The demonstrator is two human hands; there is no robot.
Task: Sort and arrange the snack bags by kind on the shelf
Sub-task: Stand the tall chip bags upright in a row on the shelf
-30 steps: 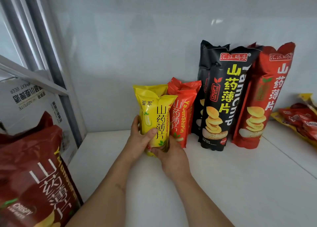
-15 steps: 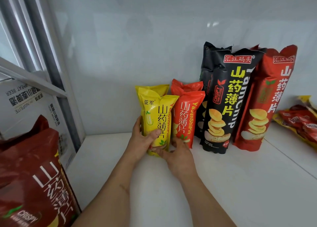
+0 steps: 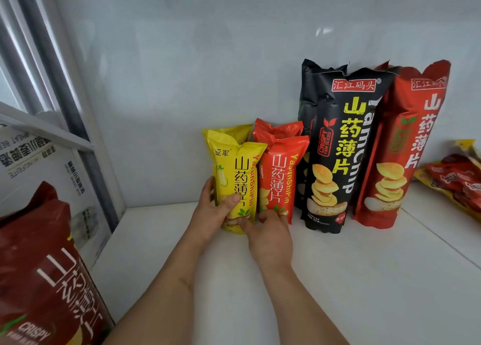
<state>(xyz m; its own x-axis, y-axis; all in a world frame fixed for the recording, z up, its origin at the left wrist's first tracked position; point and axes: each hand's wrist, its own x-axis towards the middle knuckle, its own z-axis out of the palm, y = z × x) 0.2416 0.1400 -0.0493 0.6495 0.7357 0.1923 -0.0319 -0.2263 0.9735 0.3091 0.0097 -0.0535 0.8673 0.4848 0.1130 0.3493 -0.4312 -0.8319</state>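
Observation:
A small yellow yam-chip bag stands upright on the white shelf, with a second yellow bag behind it. My left hand grips its lower left side, thumb across the front. My right hand touches the bottom of the yellow bag and of the small red bag standing right beside it; another small red bag stands behind that one. Further right stand tall black bags and tall red bags, all against the back wall.
A large dark red bag fills the lower left foreground, off the shelf. Flat red and yellow packets lie at the far right. A metal shelf upright and a cardboard box stand at left.
The yellow bag has been set closer to the small red bag and slightly further back. Both hands stay at its base, the right now reaching under the red bag's corner.

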